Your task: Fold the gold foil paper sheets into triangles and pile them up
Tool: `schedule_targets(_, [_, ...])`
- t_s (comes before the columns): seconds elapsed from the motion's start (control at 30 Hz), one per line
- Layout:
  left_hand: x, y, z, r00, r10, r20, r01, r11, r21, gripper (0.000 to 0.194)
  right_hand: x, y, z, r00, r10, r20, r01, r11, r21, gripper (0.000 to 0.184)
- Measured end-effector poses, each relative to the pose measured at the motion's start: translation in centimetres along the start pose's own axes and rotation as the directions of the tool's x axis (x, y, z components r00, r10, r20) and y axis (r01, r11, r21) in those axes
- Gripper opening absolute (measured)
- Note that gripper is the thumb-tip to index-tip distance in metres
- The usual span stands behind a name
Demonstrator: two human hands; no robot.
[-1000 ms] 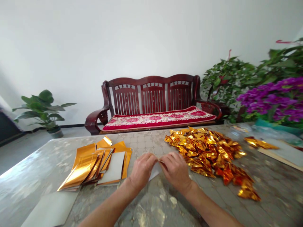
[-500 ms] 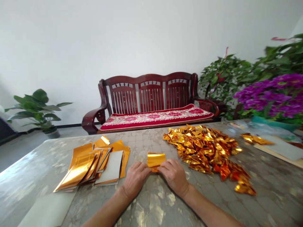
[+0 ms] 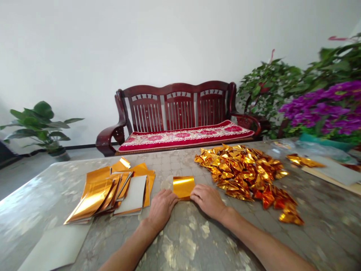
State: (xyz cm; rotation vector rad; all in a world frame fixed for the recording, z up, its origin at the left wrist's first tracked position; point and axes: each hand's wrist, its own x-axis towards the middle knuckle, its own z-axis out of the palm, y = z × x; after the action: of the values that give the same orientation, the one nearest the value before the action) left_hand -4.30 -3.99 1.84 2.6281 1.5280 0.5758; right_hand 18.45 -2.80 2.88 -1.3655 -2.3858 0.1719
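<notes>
A small sheet of gold foil paper [image 3: 183,186] lies on the table in front of me, its near edge folded or curled over. My left hand [image 3: 163,206] has its fingers closed at the sheet's near left corner. At the near right corner, my right hand [image 3: 208,200] pinches the sheet between thumb and fingers. Part of both corners is hidden under the fingertips. Left of my hands is a loose stack of gold foil sheets [image 3: 97,192], some with the pale backing up. To the right is a heap of folded gold foil pieces [image 3: 239,169].
A pale sheet [image 3: 55,246] lies on the patterned table [image 3: 180,237] at the near left. Purple flowers [image 3: 324,107], clear plastic and a board [image 3: 335,173] are at the right. Beyond the table stands a wooden bench [image 3: 180,109] with a red cover; a potted plant [image 3: 42,128] is at left.
The view has tilted slightly down. The foil sheet has shifted a little left, and more of its surface shows between my hands. Both hands stay at its near corners.
</notes>
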Motion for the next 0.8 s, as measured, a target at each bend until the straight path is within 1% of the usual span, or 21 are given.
schedule_targets(0.1, [0.5, -0.1, -0.1, 0.994, -0.101, 0.038, 0.104, 0.991, -0.089, 0.029, 0.4, 0.2, -0.1, 0.998, 0.058, 0.020, -0.059, 0.997, 0.050, 0.026])
schedule_targets(0.17, [1.0, -0.2, -0.1, 0.979, -0.184, 0.090, 0.195, 0.971, -0.137, 0.028, 0.6, 0.5, 0.1, 0.993, 0.109, 0.044, -0.112, 0.991, 0.077, 0.026])
schedule_targets(0.3, [2.0, -0.2, -0.5, 0.910, -0.344, 0.231, 0.384, 0.910, -0.159, 0.030, 0.8, 0.8, 0.6, 0.974, 0.217, 0.071, -0.224, 0.966, 0.131, 0.022])
schedule_targets(0.4, [2.6, -0.3, -0.7, 0.863, -0.412, 0.293, 0.462, 0.878, -0.128, 0.031, 0.8, 0.8, 0.9, 0.962, 0.268, 0.058, -0.273, 0.951, 0.145, 0.019])
schedule_targets(0.5, [2.9, -0.4, -0.8, 0.850, -0.434, 0.298, 0.483, 0.868, -0.112, 0.030, 0.7, 0.5, 1.1, 0.958, 0.284, 0.032, -0.285, 0.950, 0.123, 0.019])
schedule_targets(0.63, [3.0, -0.4, -0.7, 0.856, -0.437, 0.276, 0.471, 0.879, -0.071, 0.030, 0.6, 0.1, 1.0, 0.961, 0.277, 0.000, -0.276, 0.958, 0.075, 0.019])
schedule_targets(0.8, [2.9, 0.1, -0.7, 0.865, -0.442, 0.239, 0.453, 0.891, 0.008, 0.029, 0.6, -0.2, 0.9, 0.967, 0.256, 0.008, -0.256, 0.967, 0.005, 0.019])
